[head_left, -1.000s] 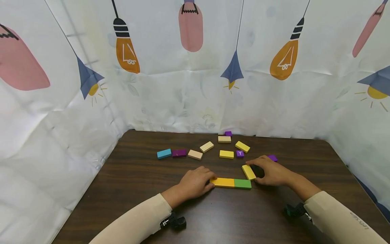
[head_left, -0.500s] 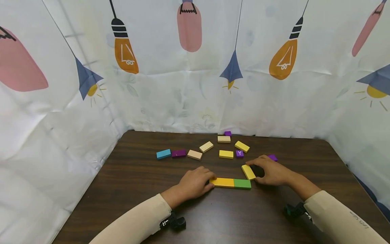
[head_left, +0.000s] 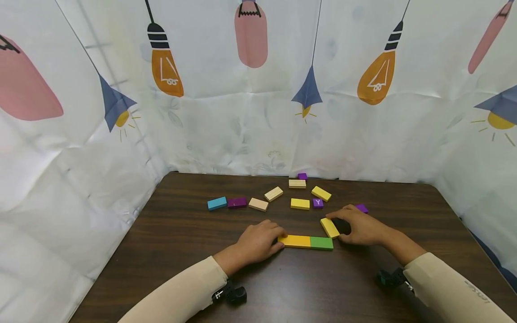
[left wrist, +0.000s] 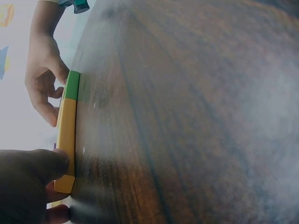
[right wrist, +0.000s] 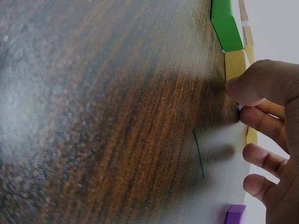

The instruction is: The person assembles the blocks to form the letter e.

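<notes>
In the head view, my left hand [head_left: 257,243] pinches the left end of an orange-yellow block [head_left: 296,242], its thumb on the near side. A green block [head_left: 322,243] lies end to end with that one, making a straight row. My right hand [head_left: 361,228] holds a yellow block [head_left: 329,228] between thumb and index finger, one at each end. This block lies slanted just behind the green block's right part. In the right wrist view, the thumb presses the yellow block [right wrist: 234,65] beside the green block [right wrist: 227,30]; whether the two touch, I cannot tell.
Behind the hands lie loose blocks: blue [head_left: 217,203], dark purple [head_left: 237,202], tan [head_left: 258,204], yellow [head_left: 300,204] and a small purple one marked Y [head_left: 317,203]. Another purple block [head_left: 361,208] is partly behind my right hand. A patterned curtain [head_left: 250,130] borders the dark wooden table [head_left: 161,251].
</notes>
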Demonstrator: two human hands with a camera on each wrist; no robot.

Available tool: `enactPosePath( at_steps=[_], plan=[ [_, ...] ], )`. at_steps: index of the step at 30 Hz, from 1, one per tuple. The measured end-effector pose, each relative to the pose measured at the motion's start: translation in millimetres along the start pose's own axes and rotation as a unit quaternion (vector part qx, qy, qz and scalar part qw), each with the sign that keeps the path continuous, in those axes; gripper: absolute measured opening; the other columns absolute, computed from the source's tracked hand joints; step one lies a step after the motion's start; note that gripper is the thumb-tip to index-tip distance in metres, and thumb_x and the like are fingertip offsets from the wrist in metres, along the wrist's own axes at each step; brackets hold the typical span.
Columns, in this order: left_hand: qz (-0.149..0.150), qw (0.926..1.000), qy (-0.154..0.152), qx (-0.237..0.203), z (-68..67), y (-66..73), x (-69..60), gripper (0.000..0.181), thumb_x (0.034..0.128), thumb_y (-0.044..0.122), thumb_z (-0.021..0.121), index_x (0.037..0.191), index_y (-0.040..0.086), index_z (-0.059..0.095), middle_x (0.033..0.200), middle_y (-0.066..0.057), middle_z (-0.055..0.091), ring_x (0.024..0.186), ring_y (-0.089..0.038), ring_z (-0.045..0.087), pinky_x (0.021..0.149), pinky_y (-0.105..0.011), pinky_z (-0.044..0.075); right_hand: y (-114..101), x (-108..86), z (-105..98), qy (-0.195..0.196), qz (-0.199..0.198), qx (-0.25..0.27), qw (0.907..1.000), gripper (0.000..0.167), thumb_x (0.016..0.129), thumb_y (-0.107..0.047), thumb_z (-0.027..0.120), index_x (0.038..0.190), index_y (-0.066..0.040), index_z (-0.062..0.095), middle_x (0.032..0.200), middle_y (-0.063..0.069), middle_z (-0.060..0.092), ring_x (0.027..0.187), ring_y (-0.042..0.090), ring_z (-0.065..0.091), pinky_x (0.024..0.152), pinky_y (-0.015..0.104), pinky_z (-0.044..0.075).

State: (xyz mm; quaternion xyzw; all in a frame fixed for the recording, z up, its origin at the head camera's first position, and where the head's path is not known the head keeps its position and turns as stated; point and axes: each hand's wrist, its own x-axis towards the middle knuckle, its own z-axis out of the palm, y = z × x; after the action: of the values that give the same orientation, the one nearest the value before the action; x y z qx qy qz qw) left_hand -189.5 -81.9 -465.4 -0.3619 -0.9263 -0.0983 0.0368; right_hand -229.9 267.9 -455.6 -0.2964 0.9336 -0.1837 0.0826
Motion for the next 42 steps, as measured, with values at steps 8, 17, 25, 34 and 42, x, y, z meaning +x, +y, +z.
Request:
enactPosePath(
  at_steps=[8,17,25,34,42],
  plan=[
    [0.001,1.0000,0.002,-0.003,-0.9,1.0,0.3,0.025,0.0984,0.035,0.070,0.120,0.022,0.072,0.115,0.007,0.070,0.105,-0.013,0.061,0.071,-0.032,0.055,-1,-1.3,0,0.001,-0.003,0.002,1.0000,0.060,0.086,-0.019,0.080,0.142,-0.019,0.061,0.134,0.000,0.061,0.127,0.032,0.048,0.094,0.054,0.051],
    [0.005,1.0000,0.003,-0.003,-0.1,0.5,0.9,0.026,0.0990,0.035,0.069,0.121,0.022,0.072,0.116,0.007,0.069,0.106,-0.013,0.061,0.072,-0.033,0.056,-2,-1.0,-2,-0.006,-0.003,0.004,1.0000,0.060,0.087,-0.016,0.078,0.144,-0.018,0.059,0.136,0.001,0.060,0.128,0.031,0.047,0.092,0.051,0.052],
    [0.004,1.0000,-0.002,-0.003,-1.5,1.2,1.5,0.026,0.0993,0.036,0.069,0.121,0.022,0.072,0.117,0.007,0.069,0.106,-0.013,0.061,0.073,-0.033,0.056,-3,5.1,-13,0.017,-0.017,0.002,0.9997,0.059,0.089,-0.017,0.075,0.144,-0.008,0.058,0.141,0.008,0.059,0.129,0.034,0.048,0.097,0.056,0.049],
    [-0.002,1.0000,-0.002,-0.005,-2.5,1.1,0.2,0.026,0.0990,0.035,0.069,0.121,0.021,0.072,0.117,0.006,0.069,0.107,-0.014,0.061,0.073,-0.033,0.056,-5,33.6,-18,0.048,-0.014,-0.011,0.9987,0.052,0.093,-0.024,0.073,0.140,-0.005,0.061,0.136,0.010,0.062,0.129,0.035,0.049,0.100,0.057,0.047],
    [0.003,1.0000,0.004,-0.002,-0.8,0.8,-0.1,0.025,0.0990,0.035,0.069,0.120,0.021,0.072,0.116,0.007,0.069,0.106,-0.014,0.061,0.073,-0.033,0.056,-12,62.8,-20,0.023,0.022,-0.022,0.9992,0.052,0.094,-0.033,0.074,0.140,-0.010,0.063,0.136,0.006,0.062,0.132,0.032,0.047,0.104,0.056,0.045]
  ],
)
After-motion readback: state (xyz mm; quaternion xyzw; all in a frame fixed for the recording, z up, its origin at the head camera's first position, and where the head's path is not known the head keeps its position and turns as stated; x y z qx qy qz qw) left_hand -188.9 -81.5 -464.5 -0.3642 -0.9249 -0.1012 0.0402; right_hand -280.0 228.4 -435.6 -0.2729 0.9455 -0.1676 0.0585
